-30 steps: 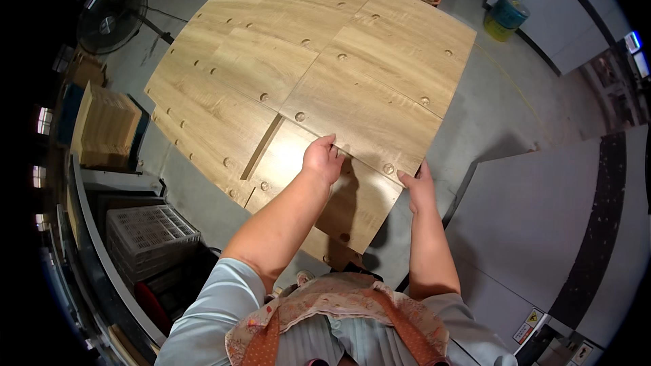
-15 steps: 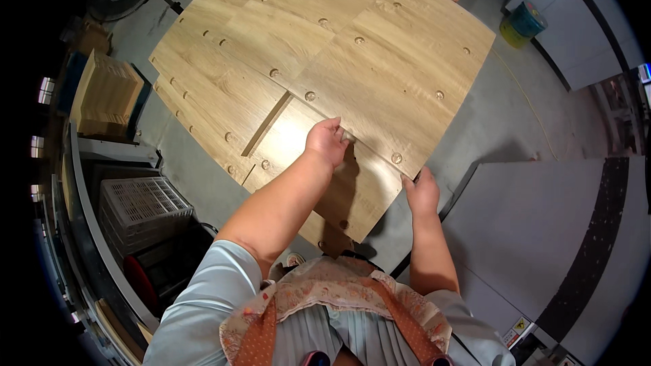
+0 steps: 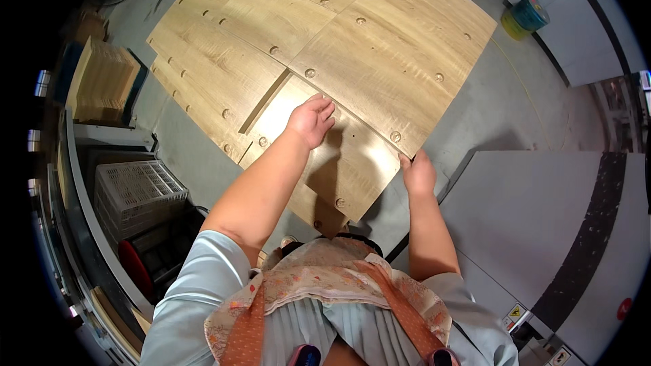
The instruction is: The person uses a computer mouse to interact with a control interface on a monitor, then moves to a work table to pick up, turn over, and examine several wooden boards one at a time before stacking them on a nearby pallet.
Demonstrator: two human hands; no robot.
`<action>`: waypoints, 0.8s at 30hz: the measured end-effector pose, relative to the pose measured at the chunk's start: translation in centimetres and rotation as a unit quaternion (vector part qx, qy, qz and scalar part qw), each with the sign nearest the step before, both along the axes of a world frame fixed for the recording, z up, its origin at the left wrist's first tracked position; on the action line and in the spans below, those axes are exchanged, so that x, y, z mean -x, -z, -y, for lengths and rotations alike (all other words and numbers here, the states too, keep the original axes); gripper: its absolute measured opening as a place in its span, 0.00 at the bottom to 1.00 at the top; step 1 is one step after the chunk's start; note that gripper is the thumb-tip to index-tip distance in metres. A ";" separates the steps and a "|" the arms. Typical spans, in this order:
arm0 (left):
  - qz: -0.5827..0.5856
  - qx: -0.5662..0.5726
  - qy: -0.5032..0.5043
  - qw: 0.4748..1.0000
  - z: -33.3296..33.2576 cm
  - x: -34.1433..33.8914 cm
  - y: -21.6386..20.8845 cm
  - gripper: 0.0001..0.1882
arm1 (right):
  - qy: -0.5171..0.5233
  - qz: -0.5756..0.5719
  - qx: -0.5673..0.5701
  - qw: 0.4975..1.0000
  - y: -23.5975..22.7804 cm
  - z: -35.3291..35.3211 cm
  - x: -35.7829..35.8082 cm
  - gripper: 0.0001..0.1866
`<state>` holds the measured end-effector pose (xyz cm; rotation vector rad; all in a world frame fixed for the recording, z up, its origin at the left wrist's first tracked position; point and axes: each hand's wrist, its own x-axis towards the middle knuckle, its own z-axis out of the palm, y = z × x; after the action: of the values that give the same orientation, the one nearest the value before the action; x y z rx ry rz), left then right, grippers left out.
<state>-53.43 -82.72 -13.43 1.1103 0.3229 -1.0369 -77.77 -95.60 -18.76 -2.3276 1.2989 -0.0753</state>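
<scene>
1. Left hand [image 3: 312, 120]: above the glossy light wood-grain lower panel [image 3: 366, 156], just beside the long near edge of the raised wood-grain upper panel [image 3: 380, 88]. Fingers loosely bent, close together, nothing seen in them. Can't tell if they touch the surface.
2. Right hand [image 3: 419, 173]: at the upper panel's near right corner. Thumb at the corner, other fingers partly hidden around the outer side. Can't tell if it grips, or which layer.
3. Upper panel: lies flat on the pile, round drilled recesses near its edges, long edge running diagonally down to the right hand.
4. Lower panel: one layer down, toward the person. Step visible on its left against the wood-grain left panel [image 3: 203, 68]. Left arm's shadow falls across it.
5. Another wood-grain bottom panel [image 3: 319, 213] shows below it, nearest the person.
6. Left side: white slatted plastic crate [image 3: 139, 186] on the near side, stack of pale boards [image 3: 105, 85] farther off.
7. Right side: large grey cabinet [image 3: 515, 217] with a black speckled strip [image 3: 590, 224]. Teal-and-yellow round tub [image 3: 525, 19] on the grey floor [image 3: 495, 102], well apart from both hands.
8. Person wears a floral apron [image 3: 285, 281] over pale blue clothing.
</scene>
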 end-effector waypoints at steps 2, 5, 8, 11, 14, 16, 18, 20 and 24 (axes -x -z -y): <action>0.009 -0.014 -0.012 1.000 -2.4 0.4 -0.1 0.22 | -0.003 -0.053 -0.002 0.999 -0.8 -0.5 -0.5 0.18; -0.043 0.007 0.011 0.999 -7.9 1.5 0.6 0.18 | 0.022 -0.004 0.004 1.000 0.0 -0.9 -0.6 0.18; -0.080 -0.014 0.035 0.996 -14.7 3.9 -0.5 0.21 | -0.006 0.061 -0.076 0.995 2.5 1.1 0.6 0.25; -0.058 -0.003 0.038 0.998 -23.5 6.4 -1.7 0.24 | -0.008 0.040 -0.100 0.994 5.2 6.5 3.9 0.42; -0.069 -0.092 -0.054 0.992 -32.7 10.4 -3.3 0.18 | 0.074 0.230 -0.161 0.957 -2.2 6.1 2.0 0.24; -0.065 -0.127 -0.109 0.984 -37.1 12.7 -5.5 0.15 | 0.011 0.270 -0.117 0.956 -4.7 4.4 -1.4 0.14; -0.002 -0.140 -0.126 0.982 -41.0 14.3 -8.5 0.12 | -0.097 0.326 -0.158 0.927 -5.5 0.7 -8.1 0.13; 0.078 -0.146 -0.120 0.979 -44.1 16.1 -11.7 0.11 | -0.199 0.329 -0.193 0.903 -9.7 -8.8 -14.6 0.12; 0.318 -0.190 -0.096 0.924 -49.5 21.5 -18.0 0.10 | -0.505 0.281 -0.300 0.759 -15.0 -29.2 -20.1 0.12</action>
<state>-74.94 -33.23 4.52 1.6629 0.1013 -0.4011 -57.69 -66.43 -3.80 -1.8802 -0.2964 0.0029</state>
